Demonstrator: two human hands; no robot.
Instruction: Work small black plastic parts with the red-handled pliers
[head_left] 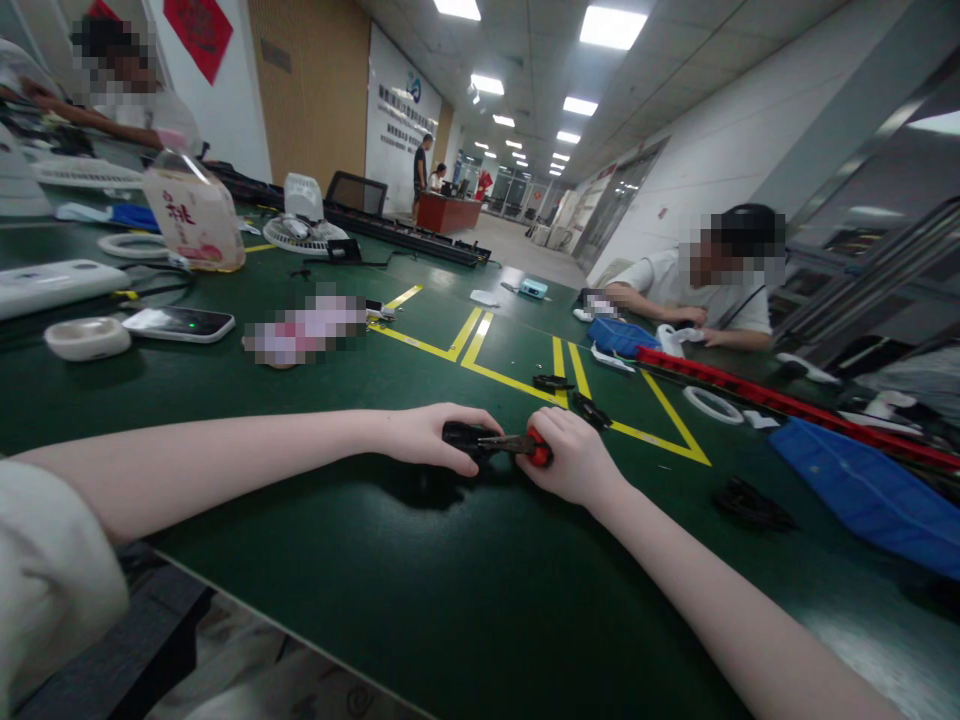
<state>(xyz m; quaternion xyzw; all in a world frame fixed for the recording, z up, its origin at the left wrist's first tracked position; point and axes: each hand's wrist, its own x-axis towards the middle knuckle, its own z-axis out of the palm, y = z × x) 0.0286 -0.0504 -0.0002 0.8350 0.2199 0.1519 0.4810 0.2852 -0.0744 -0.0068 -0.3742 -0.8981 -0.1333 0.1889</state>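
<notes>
My left hand (427,433) is closed round a small black part (466,436), held just above the green table. With my right hand (568,448) I grip pliers (514,444) by their red handle, mostly covered by my fingers. The metal jaws point left and meet the right end of the black part; whether they pinch it I cannot tell. Beyond my right hand lie two more small black parts, one (552,383) on the yellow tape and another (591,410) closer to my knuckles.
Yellow tape (525,380) marks boxes on the green table (360,620). Leftward are a phone (180,323), a white case (88,338) and a jug of pink liquid (193,205). Rightward lie a black bundle (752,503) and blue cloth-like material (862,490). Another person (720,280) sits across.
</notes>
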